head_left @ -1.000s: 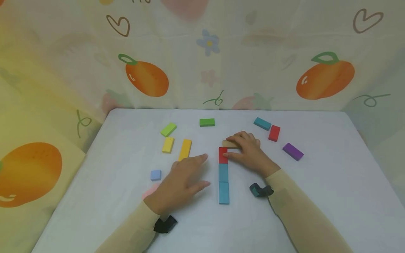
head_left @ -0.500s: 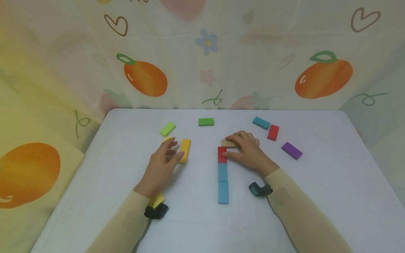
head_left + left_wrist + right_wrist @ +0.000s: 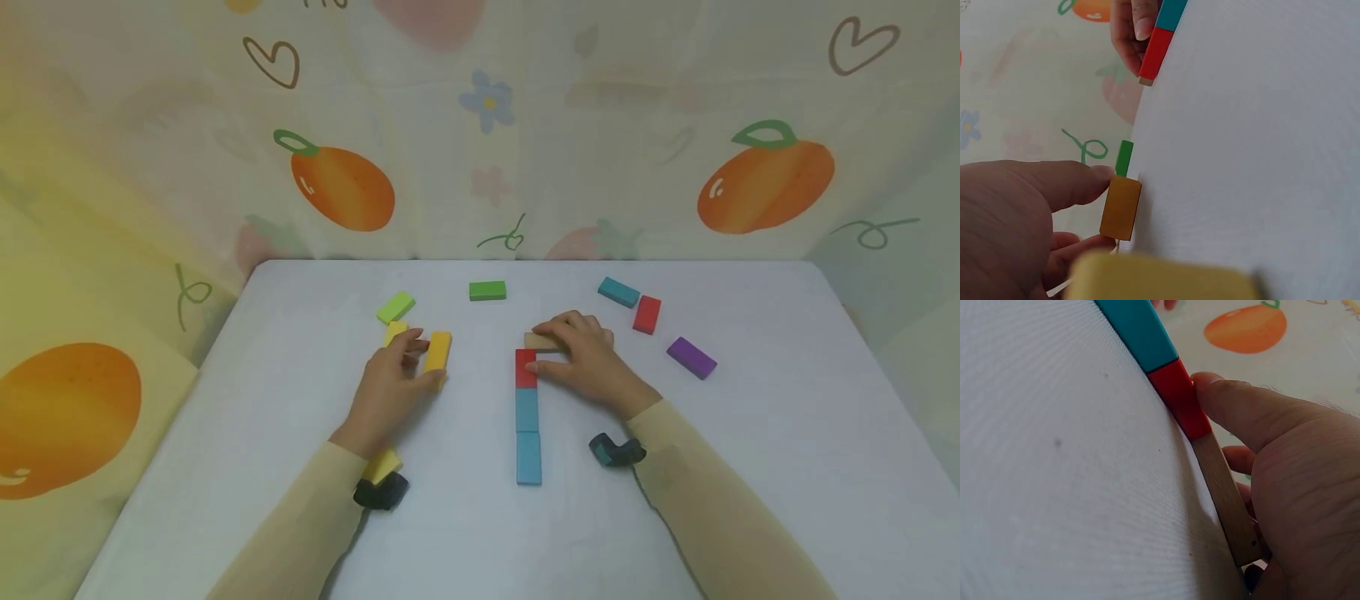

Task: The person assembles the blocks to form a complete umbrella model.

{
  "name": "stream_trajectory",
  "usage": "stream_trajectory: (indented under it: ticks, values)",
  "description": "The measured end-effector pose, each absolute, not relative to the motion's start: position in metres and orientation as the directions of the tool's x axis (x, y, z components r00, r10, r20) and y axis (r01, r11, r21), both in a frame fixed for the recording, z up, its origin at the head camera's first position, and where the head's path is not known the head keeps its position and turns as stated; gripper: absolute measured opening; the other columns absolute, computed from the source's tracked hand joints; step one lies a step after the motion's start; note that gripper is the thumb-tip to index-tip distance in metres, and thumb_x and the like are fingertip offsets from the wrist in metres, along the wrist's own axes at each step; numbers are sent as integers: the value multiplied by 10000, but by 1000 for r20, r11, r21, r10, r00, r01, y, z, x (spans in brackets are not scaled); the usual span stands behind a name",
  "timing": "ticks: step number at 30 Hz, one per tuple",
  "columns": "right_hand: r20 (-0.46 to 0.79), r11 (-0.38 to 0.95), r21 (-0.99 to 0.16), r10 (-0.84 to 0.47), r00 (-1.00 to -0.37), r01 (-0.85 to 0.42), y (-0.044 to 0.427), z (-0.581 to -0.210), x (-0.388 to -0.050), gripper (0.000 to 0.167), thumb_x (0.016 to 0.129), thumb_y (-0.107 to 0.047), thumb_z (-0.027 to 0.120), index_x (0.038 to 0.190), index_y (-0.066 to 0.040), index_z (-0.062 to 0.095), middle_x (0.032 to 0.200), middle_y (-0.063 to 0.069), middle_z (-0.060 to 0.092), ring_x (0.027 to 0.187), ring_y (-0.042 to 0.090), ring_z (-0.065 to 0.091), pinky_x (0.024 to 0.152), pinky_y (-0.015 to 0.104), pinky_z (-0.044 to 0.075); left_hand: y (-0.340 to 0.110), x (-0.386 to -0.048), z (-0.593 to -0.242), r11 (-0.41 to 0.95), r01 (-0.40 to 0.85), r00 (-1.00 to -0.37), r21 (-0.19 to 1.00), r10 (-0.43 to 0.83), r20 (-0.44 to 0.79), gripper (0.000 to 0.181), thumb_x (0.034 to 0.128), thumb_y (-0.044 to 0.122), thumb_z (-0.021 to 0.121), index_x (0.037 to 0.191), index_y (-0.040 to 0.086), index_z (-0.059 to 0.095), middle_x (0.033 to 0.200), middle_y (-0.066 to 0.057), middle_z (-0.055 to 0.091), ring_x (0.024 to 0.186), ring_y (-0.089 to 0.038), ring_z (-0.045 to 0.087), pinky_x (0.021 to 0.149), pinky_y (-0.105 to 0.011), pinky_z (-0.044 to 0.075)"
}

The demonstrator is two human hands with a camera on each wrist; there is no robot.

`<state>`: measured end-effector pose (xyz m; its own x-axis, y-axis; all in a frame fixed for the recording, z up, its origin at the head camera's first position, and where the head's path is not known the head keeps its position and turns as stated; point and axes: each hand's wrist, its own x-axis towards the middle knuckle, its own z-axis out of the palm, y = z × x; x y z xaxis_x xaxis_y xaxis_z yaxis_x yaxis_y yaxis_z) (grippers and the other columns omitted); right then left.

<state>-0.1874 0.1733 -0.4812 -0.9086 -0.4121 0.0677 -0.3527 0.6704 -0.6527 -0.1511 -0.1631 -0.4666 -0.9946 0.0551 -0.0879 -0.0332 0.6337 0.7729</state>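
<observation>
My left hand (image 3: 388,390) is at an amber-yellow block (image 3: 439,347), pinching it between thumb and fingers in the left wrist view. A paler yellow block (image 3: 395,332) lies just behind those fingers. My right hand (image 3: 585,358) rests at the far end of a joined row. Its fingers curl over a plain wooden block (image 3: 1225,500) set crosswise there, and its thumb presses the red block (image 3: 526,360). Two blue blocks (image 3: 527,410) continue the row toward me. Part of the wooden block is hidden by the right hand.
Another yellow block (image 3: 385,463) shows under the left wrist. Light green (image 3: 395,307) and green (image 3: 487,291) blocks lie at the back. On the right are a teal block (image 3: 618,292), a loose red block (image 3: 647,315) and a purple block (image 3: 692,357). A patterned cloth hangs behind the white table (image 3: 675,517).
The left hand has moved left and away from the row, then closed on the amber-yellow block. Its arm now covers the light blue and pink blocks. The right hand has stayed put.
</observation>
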Motion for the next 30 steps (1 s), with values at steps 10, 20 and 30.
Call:
stream_trajectory:
  ticks: [10,20,30]
  values:
    - [74,670,-650,-415,-907,-360,172,-480,-186,637,966,-457,831,1504,-173,641,1422,69,560,1359,292,441,1017,552,323,-163,-150,-466,707,49,-997,705,79,-9,568,964,28,732,1515,75,603,1375,-66,712,1237,-305,590,1089,-508,478]
    - [70,667,-658,-409,-910,-350,173,-478,-186,629,966,-445,835,1499,-172,644,1422,60,559,1353,284,440,1018,538,323,-161,-147,-464,711,70,-996,700,89,9,427,952,-2,763,1375,32,724,1298,-121,718,1210,-331,608,1060,-504,501]
    - [77,667,-655,-409,-909,-355,172,-482,-187,633,967,-471,829,1500,-182,646,1413,53,566,1356,285,446,1014,554,321,-164,-144,-447,760,103,-988,641,151,-21,395,948,-4,754,1343,8,754,1275,-132,703,1185,-349,616,1036,-494,514]
